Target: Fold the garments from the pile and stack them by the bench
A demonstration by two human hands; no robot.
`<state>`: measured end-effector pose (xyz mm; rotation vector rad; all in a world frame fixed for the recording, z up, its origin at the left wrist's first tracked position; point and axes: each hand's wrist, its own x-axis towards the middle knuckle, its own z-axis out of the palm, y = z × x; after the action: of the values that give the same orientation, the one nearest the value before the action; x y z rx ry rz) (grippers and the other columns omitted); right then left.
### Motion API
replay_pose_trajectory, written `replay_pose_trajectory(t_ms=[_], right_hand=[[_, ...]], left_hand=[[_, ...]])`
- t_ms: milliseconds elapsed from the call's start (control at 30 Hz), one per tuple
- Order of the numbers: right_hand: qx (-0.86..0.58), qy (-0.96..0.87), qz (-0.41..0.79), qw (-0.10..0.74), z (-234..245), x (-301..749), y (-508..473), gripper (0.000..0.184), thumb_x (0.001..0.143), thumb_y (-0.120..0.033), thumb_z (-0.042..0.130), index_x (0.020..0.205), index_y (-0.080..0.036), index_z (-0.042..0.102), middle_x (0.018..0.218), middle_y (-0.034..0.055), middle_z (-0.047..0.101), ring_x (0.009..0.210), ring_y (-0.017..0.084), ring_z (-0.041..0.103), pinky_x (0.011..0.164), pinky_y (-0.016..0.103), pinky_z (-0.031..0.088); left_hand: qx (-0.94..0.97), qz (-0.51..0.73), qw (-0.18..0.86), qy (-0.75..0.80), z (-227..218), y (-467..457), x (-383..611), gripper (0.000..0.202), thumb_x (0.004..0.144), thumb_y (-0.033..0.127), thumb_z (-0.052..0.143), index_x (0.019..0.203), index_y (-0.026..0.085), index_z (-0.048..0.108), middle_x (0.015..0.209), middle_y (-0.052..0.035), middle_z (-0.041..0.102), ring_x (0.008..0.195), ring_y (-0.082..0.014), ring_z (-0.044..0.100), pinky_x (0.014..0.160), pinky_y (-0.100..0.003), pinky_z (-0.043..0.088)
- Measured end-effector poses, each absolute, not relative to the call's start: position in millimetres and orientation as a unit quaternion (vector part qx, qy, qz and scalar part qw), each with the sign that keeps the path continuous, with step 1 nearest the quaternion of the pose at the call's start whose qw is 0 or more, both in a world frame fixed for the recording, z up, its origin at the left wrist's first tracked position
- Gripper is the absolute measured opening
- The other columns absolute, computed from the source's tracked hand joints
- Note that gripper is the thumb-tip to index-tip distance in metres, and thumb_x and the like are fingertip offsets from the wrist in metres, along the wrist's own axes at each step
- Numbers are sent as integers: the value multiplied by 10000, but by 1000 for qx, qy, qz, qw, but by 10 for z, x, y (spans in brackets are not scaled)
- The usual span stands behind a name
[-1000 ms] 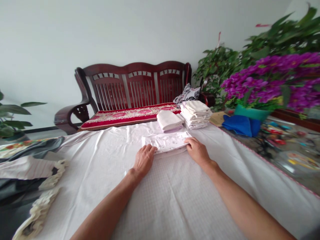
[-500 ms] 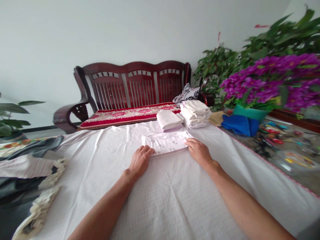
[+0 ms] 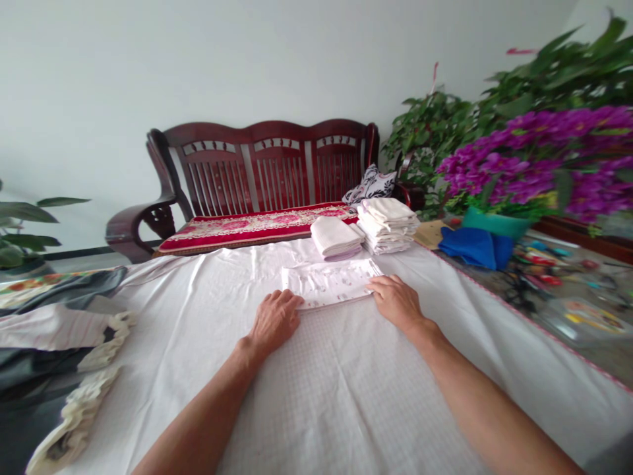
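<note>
A folded white cloth with a faint print (image 3: 329,285) lies on the white tablecloth (image 3: 316,396) in front of me. My left hand (image 3: 273,318) rests at its near left corner, fingers curled down onto the edge. My right hand (image 3: 395,301) holds the near right corner, fingers curled over it. Behind the cloth sit a small folded white stack (image 3: 336,237) and a taller pile of folded white cloths (image 3: 388,225).
A dark red wooden bench (image 3: 257,185) stands beyond the table. Blue cloth (image 3: 472,247), a pot of purple flowers (image 3: 534,165) and scattered small items lie at the right. Grey and frilled fabrics (image 3: 59,356) are heaped at the left.
Both hands have slid slightly toward me along the cloth's near edge; the cloth stays flat in place.
</note>
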<state>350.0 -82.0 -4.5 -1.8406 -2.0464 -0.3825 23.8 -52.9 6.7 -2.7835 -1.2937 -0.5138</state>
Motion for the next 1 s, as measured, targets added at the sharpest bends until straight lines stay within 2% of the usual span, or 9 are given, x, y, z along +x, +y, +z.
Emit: replay_pose_trajectory(t_ms=[67,133,267,367,467,600,700,867,1000], right_hand=[[-648,-725,-139,186,-30,3519,-829,351,882,-120,535,1070,-278,785,1199,3,743,1030,229,626,912,347,502],[-643,-727,-138,195,-24,3546,-833,338,884,-138,540,1067,-276,788,1201,4,742,1024,230,620,924,355,494],[-634,-730,-129,220,-41,3603,-821,286,919,-215,545,1046,-270,795,1176,13,750,1011,218,627,948,345,481],[-644,-717,-122,235,-60,3632,-804,271,945,-279,540,1020,-259,800,1156,17,756,985,219,629,923,340,487],[-644,-722,-116,226,-58,3650,-804,256,908,-238,573,1030,-259,796,1167,5,752,971,220,622,910,336,488],[-639,-733,-113,203,-34,3652,-820,348,814,-130,600,1078,-271,778,1204,-13,737,968,216,618,904,334,483],[-644,-726,-113,211,-25,3636,-814,286,824,-170,623,1046,-260,780,1186,8,742,996,222,625,916,342,478],[-640,-724,-109,233,-37,3623,-775,199,877,-211,614,977,-252,781,1128,24,757,1005,211,642,918,330,468],[-633,-727,-120,238,-71,3641,-757,194,889,-210,611,976,-248,780,1115,29,759,976,219,648,884,332,471]], left_hand=[[-889,-162,29,-427,87,-551,237,191,950,278,565,1096,236,681,1033,-75,680,952,-242,607,840,-375,465],[-885,-160,40,-436,86,-552,237,217,1001,337,500,1062,240,685,1004,-69,677,930,-227,608,825,-357,456],[-874,-166,48,-454,40,-518,237,298,1041,301,413,956,233,691,927,-59,671,886,-209,608,804,-333,445],[-877,-172,45,-446,9,-508,230,236,1020,310,477,973,223,691,946,-62,675,903,-222,610,808,-345,450],[-885,-179,31,-428,2,-504,209,175,962,343,593,1053,223,683,1003,-59,682,937,-239,614,824,-359,459],[-881,-178,-2,-439,11,-463,171,134,941,236,600,1046,221,683,1021,-48,700,943,-219,637,850,-340,469],[-869,-181,-17,-460,12,-414,162,150,962,208,558,1030,222,691,1008,-40,718,940,-205,656,851,-323,471],[-848,-205,-31,-488,-3,-373,187,196,996,264,501,965,216,689,946,-42,722,901,-207,671,824,-323,474],[-830,-284,-80,-473,-53,-370,197,171,924,131,531,1002,222,654,958,-16,702,858,-162,666,813,-277,479]])
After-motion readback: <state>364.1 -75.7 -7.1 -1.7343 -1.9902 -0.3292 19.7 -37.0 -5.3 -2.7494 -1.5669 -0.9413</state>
